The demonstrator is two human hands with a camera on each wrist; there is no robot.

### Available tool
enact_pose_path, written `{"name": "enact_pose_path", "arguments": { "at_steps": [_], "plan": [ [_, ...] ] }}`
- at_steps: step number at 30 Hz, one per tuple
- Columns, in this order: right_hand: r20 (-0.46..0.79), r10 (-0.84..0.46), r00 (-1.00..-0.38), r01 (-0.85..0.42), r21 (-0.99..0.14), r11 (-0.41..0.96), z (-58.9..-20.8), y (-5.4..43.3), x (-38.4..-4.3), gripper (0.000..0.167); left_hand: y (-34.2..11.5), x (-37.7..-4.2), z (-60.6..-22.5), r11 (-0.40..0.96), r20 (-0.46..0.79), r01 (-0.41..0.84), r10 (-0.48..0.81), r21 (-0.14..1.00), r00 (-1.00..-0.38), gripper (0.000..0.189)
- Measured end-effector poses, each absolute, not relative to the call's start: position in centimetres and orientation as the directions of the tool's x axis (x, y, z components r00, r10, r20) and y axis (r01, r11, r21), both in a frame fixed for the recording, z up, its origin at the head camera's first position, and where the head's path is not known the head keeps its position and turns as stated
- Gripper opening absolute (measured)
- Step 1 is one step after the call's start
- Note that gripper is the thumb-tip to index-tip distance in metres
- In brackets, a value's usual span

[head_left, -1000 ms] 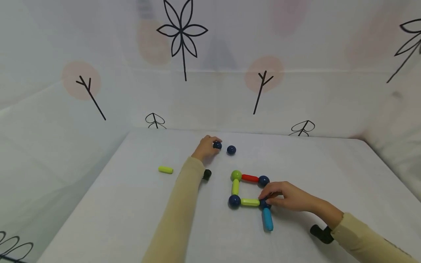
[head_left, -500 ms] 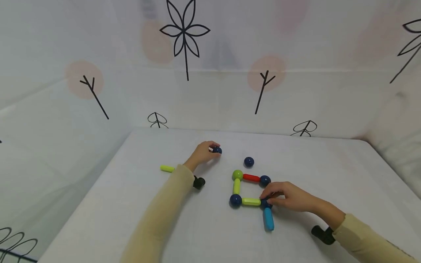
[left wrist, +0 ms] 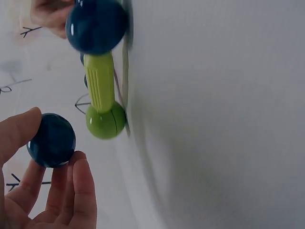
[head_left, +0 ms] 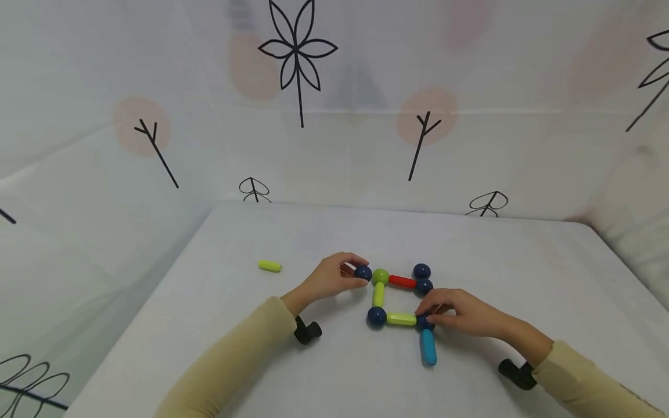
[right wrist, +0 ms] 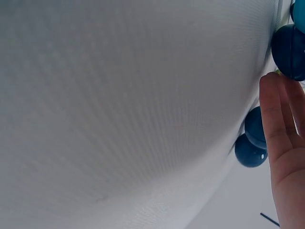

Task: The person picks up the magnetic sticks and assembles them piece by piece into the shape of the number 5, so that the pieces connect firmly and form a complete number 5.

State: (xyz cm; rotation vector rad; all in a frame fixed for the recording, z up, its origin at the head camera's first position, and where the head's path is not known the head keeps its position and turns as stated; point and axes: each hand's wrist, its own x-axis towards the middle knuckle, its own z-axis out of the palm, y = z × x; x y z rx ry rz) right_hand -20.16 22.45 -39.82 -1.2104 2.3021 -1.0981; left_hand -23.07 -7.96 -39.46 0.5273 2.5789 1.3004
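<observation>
My left hand [head_left: 330,277] pinches a dark blue ball [left wrist: 51,140] between thumb and fingers, just left of the green ball [head_left: 380,277]. That green ball is one corner of a four-sided figure of balls and rods. Its sides that show are a red rod [head_left: 402,282] and two lime rods, one on the left [head_left: 378,294] and one along the front [head_left: 401,319]. At the front right corner, my right hand [head_left: 462,312] holds another dark blue ball [right wrist: 289,52], partly covered by the fingers. From this ball a light blue rod [head_left: 428,347] points toward me.
A loose lime rod [head_left: 269,266] lies on the white table [head_left: 209,325] to the left. One more dark blue ball [head_left: 421,271] sits right behind the figure's back right ball [head_left: 424,287]. A patterned cloth [head_left: 345,157] hangs behind the table.
My left hand has brought its ball from the back toward me, beside the green ball. The loose dark blue ball has rolled right to the back right corner. My right hand stays put.
</observation>
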Motion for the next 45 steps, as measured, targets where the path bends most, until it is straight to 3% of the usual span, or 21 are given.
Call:
{"name": "enact_pose_path", "arguments": {
  "at_steps": [7,16,25,30,45],
  "plan": [
    [0.063,-0.801,-0.595,-0.548,-0.761,0.346,-40.0,22.7,-20.1,0.017,-6.5,-19.3,-39.2,0.468,-0.008,0.299,0.55,0.832,-0.835,0.034],
    [0.054,-0.8,-0.598,-0.543,-0.762,0.354,-39.8,22.5,-20.0,0.017,-4.9,-16.5,-39.3,0.369,0.125,0.486,0.681,0.793,-0.721,0.034],
    [0.081,-0.793,-0.603,-0.572,-0.737,0.36,-39.8,22.5,-19.8,0.017,-2.4,-14.1,-39.3,0.275,0.078,0.568,0.852,0.776,-0.518,0.034],
    [0.084,-0.795,-0.601,-0.576,-0.735,0.359,-39.7,22.5,-19.8,0.018,-1.2,-13.5,-39.5,0.274,0.053,0.564,0.868,0.779,-0.494,0.033],
    [0.071,-0.789,-0.611,-0.56,-0.742,0.367,-40.0,22.6,-19.9,0.016,0.5,-13.7,-39.7,0.385,-0.02,0.69,0.88,0.613,-0.474,0.034]
  ]
}}
